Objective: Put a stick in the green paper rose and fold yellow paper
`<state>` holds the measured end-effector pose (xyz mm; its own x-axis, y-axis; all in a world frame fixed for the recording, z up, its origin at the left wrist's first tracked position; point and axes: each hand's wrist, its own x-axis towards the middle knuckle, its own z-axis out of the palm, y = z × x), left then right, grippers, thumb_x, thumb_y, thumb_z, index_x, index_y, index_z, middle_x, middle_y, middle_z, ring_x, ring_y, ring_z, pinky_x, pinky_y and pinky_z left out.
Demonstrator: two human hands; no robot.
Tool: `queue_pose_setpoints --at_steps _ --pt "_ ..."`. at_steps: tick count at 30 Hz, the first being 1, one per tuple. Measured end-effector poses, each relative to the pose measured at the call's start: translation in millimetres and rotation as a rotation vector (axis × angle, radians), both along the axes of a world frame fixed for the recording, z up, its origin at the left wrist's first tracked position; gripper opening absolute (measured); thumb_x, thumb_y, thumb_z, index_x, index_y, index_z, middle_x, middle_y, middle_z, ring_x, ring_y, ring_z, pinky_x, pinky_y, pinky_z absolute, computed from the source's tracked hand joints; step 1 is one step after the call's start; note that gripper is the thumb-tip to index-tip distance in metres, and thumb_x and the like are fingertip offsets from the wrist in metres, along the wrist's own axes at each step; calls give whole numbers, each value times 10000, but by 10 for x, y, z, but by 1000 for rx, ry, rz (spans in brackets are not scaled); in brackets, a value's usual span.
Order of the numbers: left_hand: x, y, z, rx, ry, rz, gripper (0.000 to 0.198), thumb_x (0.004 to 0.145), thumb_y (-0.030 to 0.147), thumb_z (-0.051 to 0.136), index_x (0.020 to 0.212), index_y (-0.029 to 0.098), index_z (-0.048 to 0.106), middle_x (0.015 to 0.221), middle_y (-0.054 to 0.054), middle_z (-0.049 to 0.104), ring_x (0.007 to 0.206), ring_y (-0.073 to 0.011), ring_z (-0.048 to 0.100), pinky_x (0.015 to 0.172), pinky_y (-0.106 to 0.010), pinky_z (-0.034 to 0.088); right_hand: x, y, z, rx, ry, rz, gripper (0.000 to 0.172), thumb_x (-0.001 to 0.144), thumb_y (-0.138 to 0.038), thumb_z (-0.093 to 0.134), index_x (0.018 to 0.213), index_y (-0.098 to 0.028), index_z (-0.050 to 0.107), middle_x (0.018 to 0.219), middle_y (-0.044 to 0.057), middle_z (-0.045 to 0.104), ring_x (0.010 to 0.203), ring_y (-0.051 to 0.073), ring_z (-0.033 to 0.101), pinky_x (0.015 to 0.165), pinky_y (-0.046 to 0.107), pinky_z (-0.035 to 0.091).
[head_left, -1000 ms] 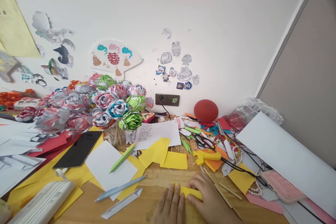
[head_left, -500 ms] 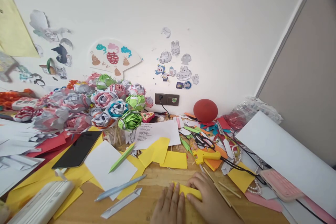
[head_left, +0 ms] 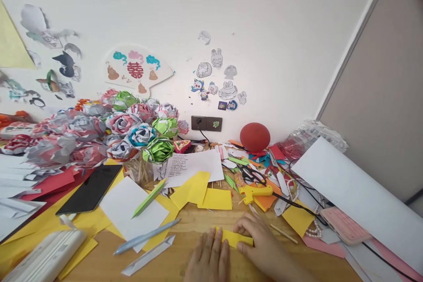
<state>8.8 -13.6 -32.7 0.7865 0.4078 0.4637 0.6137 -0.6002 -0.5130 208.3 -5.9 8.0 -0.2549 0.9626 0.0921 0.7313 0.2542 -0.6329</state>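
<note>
A folded strip of yellow paper (head_left: 235,238) lies on the wooden table near the front edge. My left hand (head_left: 209,253) rests flat with its fingers stretched out, the fingertips pressing on the strip's left end. Around the right end, my right hand (head_left: 259,242) has its thumb at the near edge and curled fingers at the far edge, gripping the paper. My left palm is partly cut off by the bottom of the view. A short wooden stick (head_left: 283,233) lies just right of my right hand.
Behind the hands lie yellow sheets (head_left: 216,199) and a yellow glue gun (head_left: 256,193). Scissors (head_left: 253,175) sit among paper scraps. To the left are a pale blue pen (head_left: 147,236), a folded white strip (head_left: 148,255), a black phone (head_left: 89,189) and paper flowers (head_left: 122,123).
The view has turned slightly right, so the background sits further left. Both hands stay at the yellow strip, which now looks flatter. My right hand and forearm now cover the longer sticks.
</note>
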Motion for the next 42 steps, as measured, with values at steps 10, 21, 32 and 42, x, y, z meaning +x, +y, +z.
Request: queue_pose_setpoints --at_steps 10,21,32,42 --pt "13 51 119 -39 -170 -54 309 890 393 486 1015 159 646 1051 -68 712 883 -242 652 771 -345 469 75 -7 14 -2 -19 -24 193 617 -73 535 761 -202 531 877 13 579 904 206 519 805 299 377" --pt "58 176 398 -841 -448 170 164 826 79 559 692 163 604 765 -25 659 760 -206 613 690 -314 488 48 14 47 -128 170 -57 178 642 -55 591 766 -169 646 786 13 648 748 170 571 662 234 396" --pt "21 236 249 -786 -497 53 212 851 106 510 669 169 597 704 -16 644 688 -199 594 638 -290 439 59 8 36 -67 167 -23 194 680 -81 610 821 -194 679 849 13 665 795 177 584 719 255 421" --pt "113 146 198 -265 -471 -326 507 1017 251 168 677 190 538 587 13 583 549 -150 501 565 -276 336 -69 -21 -153 105 -115 233 159 605 -155 819 724 -182 717 722 8 675 772 180 594 701 254 411"
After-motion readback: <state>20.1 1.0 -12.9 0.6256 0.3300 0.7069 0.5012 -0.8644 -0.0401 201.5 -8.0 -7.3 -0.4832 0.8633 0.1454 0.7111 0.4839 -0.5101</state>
